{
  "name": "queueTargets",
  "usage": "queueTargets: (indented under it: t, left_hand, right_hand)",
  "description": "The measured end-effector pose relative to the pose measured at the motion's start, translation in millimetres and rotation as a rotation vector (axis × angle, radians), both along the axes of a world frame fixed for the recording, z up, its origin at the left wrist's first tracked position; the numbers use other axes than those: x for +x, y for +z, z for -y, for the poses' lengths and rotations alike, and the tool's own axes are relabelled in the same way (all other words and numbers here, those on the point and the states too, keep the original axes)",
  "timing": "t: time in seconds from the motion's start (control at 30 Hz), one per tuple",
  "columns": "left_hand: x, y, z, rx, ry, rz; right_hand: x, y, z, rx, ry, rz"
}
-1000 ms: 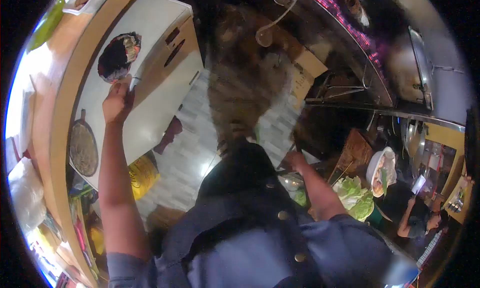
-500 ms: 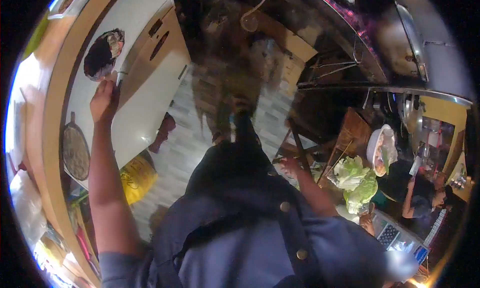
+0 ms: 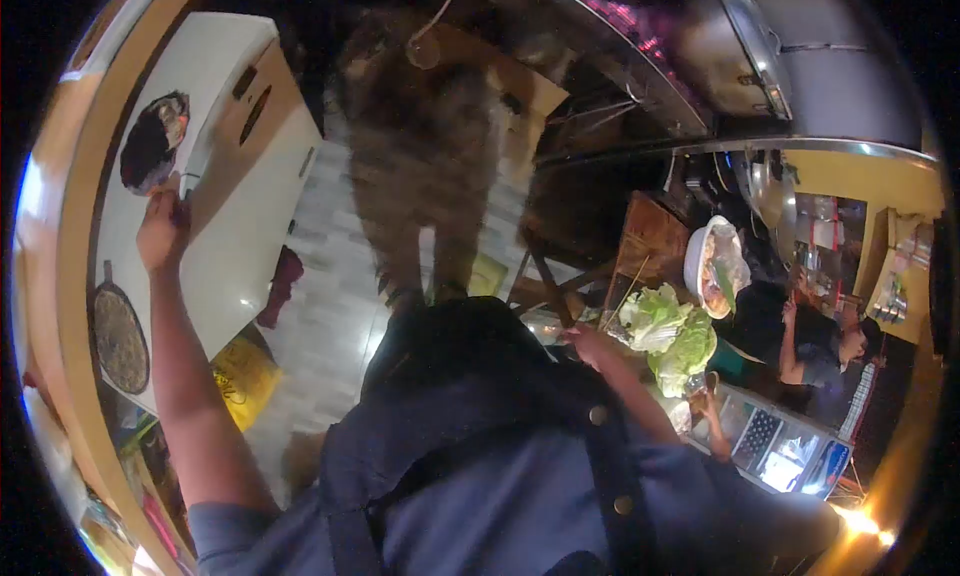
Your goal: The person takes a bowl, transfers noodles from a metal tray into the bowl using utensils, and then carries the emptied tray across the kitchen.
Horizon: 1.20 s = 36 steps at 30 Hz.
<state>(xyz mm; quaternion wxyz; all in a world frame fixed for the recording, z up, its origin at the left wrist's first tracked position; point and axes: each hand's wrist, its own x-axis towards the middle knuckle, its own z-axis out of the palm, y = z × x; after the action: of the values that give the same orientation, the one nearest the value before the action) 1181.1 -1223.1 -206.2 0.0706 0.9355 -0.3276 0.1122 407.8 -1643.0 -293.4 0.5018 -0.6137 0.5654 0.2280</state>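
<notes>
My left hand (image 3: 163,234) is closed at the white appliance (image 3: 240,266), just below a dark oval patch (image 3: 152,146) with a silvery edge. A small pale grey piece shows beside its fingers; what they grip is unclear. A round, patterned flat thing (image 3: 121,338) lies against the same white surface, nearer my forearm. Lower and to the right, my right hand (image 3: 583,342) is beside dark wooden legs (image 3: 550,288), left of green leafy cabbage (image 3: 680,338). Its fingers are small and blurred, so their hold is not visible.
A white bowl of food (image 3: 716,268) stands beyond the cabbage, near a brown wooden board (image 3: 645,244). At the right are another person (image 3: 822,361) and a separate hand (image 3: 710,401). A yellow bag (image 3: 243,381) rests on the grey floor (image 3: 325,276).
The view has shifted, so most surroundings appear farther left. My left hand stays at the same spot on the white appliance. My right hand has shifted beside the wooden legs.
</notes>
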Motion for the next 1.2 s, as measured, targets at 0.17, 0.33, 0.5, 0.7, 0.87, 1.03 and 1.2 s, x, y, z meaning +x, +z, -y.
queueTargets:
  t: [0.17, 0.33, 0.5, 0.7, 0.87, 1.03, 1.2]
  left_hand:
    - [11, -18, -12, -0.06, -0.018, -0.02]
    - [2, -7, -3, -0.045, 0.006, 0.025]
    - [14, -13, -15, 0.009, 0.11, -0.079]
    - [3, -3, -2, 0.038, 0.224, -0.112]
    - [5, -5, -3, 0.036, 0.173, -0.122]
    - [5, -5, -1, -0.004, 0.141, -0.049]
    - [2, -1, 3, 0.01, 0.142, -0.03]
  right_hand:
    - [-17, 10, -11, -0.061, -0.135, -0.083]
    - [-141, -179, 8, 0.766, -0.696, 0.29]
    - [-154, -254, 2, 0.797, -0.693, 0.228]
    - [-62, -134, -8, 0.444, -0.397, 0.154]
    - [-6, -74, -42, 0.135, 0.041, -0.165]
    - [23, -93, -16, -0.058, 0.726, 0.231]
    - [105, -81, -12, 0.103, 0.252, -0.042]
